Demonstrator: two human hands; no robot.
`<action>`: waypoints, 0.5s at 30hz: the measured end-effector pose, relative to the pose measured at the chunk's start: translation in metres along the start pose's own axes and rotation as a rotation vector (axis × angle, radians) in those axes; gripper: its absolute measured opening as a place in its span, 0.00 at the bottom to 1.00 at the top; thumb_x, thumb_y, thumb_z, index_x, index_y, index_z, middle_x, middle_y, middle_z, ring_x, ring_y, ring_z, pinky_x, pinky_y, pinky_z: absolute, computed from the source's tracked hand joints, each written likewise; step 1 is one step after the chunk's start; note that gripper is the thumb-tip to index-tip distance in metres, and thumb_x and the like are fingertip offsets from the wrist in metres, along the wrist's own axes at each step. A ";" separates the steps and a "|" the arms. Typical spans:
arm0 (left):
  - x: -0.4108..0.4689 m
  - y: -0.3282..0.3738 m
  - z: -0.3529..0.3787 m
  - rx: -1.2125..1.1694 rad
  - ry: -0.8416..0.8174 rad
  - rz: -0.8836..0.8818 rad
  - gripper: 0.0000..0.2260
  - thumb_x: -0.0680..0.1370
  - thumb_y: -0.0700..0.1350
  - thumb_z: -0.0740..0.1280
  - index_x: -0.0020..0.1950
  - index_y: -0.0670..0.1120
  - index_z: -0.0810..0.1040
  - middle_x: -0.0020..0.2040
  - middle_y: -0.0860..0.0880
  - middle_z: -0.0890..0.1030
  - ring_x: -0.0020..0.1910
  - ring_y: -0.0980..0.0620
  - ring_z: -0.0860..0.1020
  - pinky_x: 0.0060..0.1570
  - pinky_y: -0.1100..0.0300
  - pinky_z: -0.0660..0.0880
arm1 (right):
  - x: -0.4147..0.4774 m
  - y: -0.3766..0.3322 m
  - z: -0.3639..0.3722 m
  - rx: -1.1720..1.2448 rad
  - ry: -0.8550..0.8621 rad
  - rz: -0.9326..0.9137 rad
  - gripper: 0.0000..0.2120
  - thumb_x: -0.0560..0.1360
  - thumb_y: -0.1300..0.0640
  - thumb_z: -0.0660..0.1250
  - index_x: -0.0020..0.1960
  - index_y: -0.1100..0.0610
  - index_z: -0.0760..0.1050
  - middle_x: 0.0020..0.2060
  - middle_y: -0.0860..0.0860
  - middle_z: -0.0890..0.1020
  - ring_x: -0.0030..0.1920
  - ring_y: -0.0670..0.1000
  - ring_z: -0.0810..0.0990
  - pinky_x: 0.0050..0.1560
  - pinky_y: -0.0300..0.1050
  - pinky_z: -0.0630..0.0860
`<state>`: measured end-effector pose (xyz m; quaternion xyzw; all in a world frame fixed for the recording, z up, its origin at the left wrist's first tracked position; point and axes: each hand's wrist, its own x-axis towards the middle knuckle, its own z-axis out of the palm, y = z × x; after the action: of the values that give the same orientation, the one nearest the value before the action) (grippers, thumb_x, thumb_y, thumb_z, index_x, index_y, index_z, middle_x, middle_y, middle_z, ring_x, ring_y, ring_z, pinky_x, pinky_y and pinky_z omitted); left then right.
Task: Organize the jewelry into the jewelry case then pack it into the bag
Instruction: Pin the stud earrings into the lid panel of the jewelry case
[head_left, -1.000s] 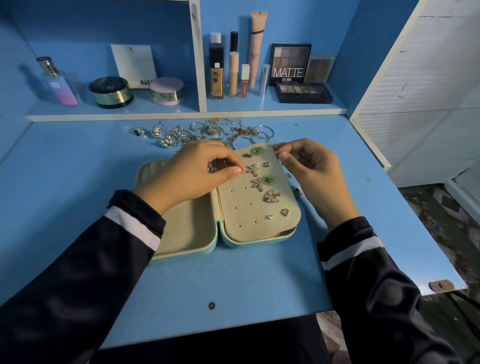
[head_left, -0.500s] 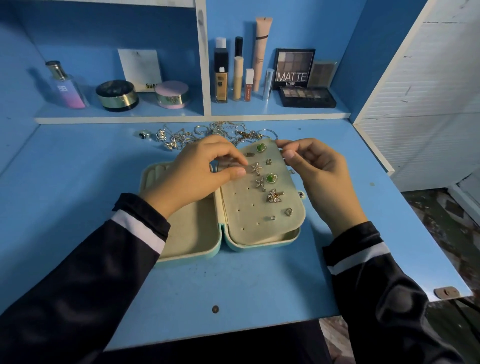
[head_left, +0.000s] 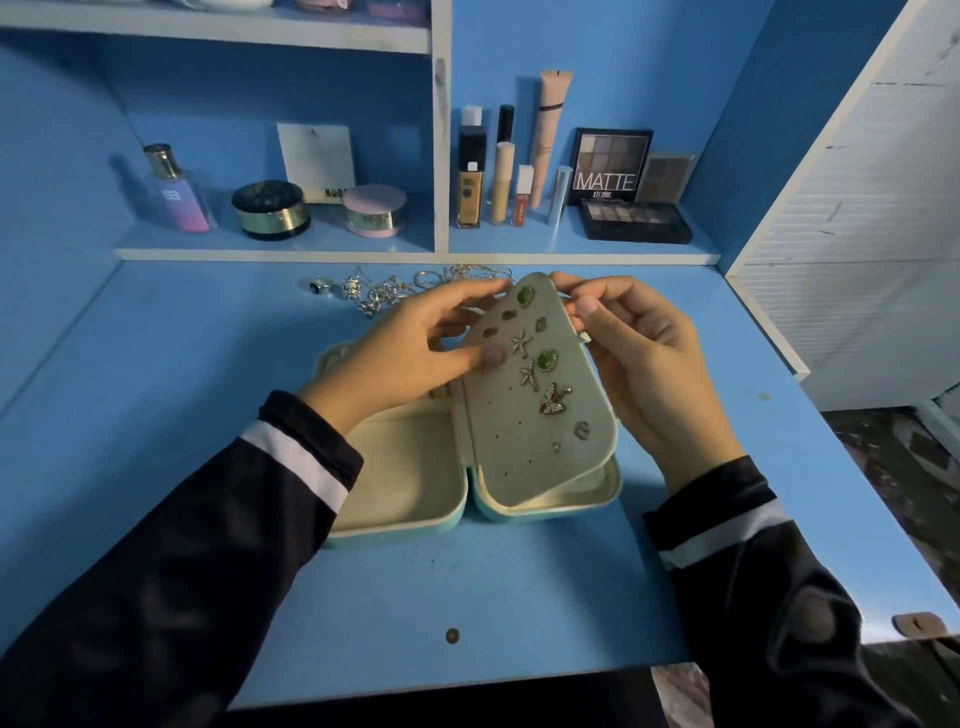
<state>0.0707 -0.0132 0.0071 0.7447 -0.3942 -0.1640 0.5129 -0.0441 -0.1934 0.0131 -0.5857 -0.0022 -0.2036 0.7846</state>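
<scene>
Sleeves fill the bottom of my feed, dark with a white band at each cuff, reaching over the blue desk. Past them the jewelry case lies open flat, its two shell halves side by side. The left half's pale lining shows bare where I can see it.

Over the right half, the earring panel is tipped up at its far end while its near end rests in the shell. I judge it is raised so that the backs of the studs can be reached. The left hand grips it with the thumb pressed on the face and the fingers curled behind the top edge. The right hand pinches the upper right edge, so both hands steady the one panel from opposite sides. Several earrings are already pinned through it, and empty holes lie lower down.

Beyond the hands, loose jewelry sits in a tangle on the desk, not yet in the case. Farther back, a shelf carries cosmetics. I see no bag, so by my reckoning packing is some way off.
</scene>
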 end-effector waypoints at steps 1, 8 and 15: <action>-0.001 0.001 -0.001 -0.019 0.006 0.002 0.29 0.69 0.49 0.73 0.69 0.56 0.70 0.63 0.62 0.76 0.61 0.65 0.76 0.60 0.71 0.71 | 0.001 0.000 0.002 0.025 -0.007 0.006 0.03 0.77 0.67 0.62 0.46 0.64 0.75 0.49 0.57 0.82 0.57 0.54 0.80 0.59 0.48 0.74; -0.005 0.001 -0.005 -0.077 0.020 0.009 0.27 0.69 0.48 0.74 0.67 0.55 0.72 0.60 0.56 0.79 0.61 0.60 0.78 0.63 0.60 0.75 | 0.008 0.008 0.012 0.074 0.057 0.061 0.02 0.76 0.63 0.65 0.47 0.62 0.75 0.42 0.55 0.80 0.40 0.52 0.73 0.48 0.47 0.72; -0.013 0.003 -0.008 -0.167 0.098 0.012 0.24 0.68 0.46 0.74 0.62 0.56 0.72 0.55 0.55 0.77 0.56 0.61 0.79 0.59 0.64 0.75 | 0.009 0.016 0.019 0.069 0.057 0.187 0.03 0.72 0.61 0.68 0.42 0.58 0.80 0.38 0.54 0.80 0.38 0.51 0.73 0.47 0.49 0.69</action>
<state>0.0661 0.0013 0.0108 0.7040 -0.3581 -0.1564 0.5930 -0.0255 -0.1748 0.0063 -0.5498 0.0679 -0.1459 0.8197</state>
